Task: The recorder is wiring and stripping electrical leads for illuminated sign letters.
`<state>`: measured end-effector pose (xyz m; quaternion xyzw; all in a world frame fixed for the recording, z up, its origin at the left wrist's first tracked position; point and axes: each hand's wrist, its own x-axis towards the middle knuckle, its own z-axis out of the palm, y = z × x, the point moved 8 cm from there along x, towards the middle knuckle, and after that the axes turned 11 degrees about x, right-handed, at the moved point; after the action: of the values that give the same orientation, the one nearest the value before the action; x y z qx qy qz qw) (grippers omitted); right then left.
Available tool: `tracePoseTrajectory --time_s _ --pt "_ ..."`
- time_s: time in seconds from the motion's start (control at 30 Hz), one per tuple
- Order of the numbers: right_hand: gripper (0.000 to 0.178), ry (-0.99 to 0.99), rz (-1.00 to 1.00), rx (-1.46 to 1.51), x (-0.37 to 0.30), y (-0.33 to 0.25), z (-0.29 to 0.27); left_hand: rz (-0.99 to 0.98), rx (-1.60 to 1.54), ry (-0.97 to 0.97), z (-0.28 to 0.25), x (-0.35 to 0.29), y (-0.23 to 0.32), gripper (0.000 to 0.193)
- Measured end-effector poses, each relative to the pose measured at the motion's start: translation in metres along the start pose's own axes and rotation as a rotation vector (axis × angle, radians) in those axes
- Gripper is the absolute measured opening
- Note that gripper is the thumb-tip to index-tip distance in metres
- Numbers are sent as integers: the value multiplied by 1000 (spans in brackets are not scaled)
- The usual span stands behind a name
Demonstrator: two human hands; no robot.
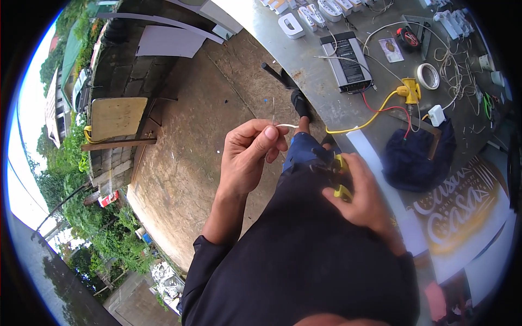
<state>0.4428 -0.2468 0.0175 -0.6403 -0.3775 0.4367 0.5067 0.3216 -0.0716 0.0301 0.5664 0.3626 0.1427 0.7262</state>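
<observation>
In front of my body, my left hand (pixel 251 149) pinches a thin white wire (pixel 287 125) between thumb and fingers. A fine strand stands up from the pinch, and the white length points right. My right hand (pixel 363 193), beside my lap near the table edge, is wrapped around a hand tool with yellow handles (pixel 342 193). Its dark working end is mostly hidden, so its exact kind does not show. The tool and the wire are apart.
On the metal table at right lie a power supply box (pixel 348 60), a tape measure (pixel 408 39), a tape roll (pixel 428 76), a yellow socket (pixel 410 91) with cords, a white plug adapter (pixel 436 115), dark blue cloth (pixel 399 163) and white channel letters (pixel 291 26).
</observation>
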Motion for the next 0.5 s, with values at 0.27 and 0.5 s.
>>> tracePoseTrajectory --time_s 0.27,0.5 --pt "50 165 -56 -49 -4 -13 -26 76 71 41 48 -4 32 15" --pt "46 192 -118 -41 -5 -23 -35 104 71 -93 74 -7 39 13"
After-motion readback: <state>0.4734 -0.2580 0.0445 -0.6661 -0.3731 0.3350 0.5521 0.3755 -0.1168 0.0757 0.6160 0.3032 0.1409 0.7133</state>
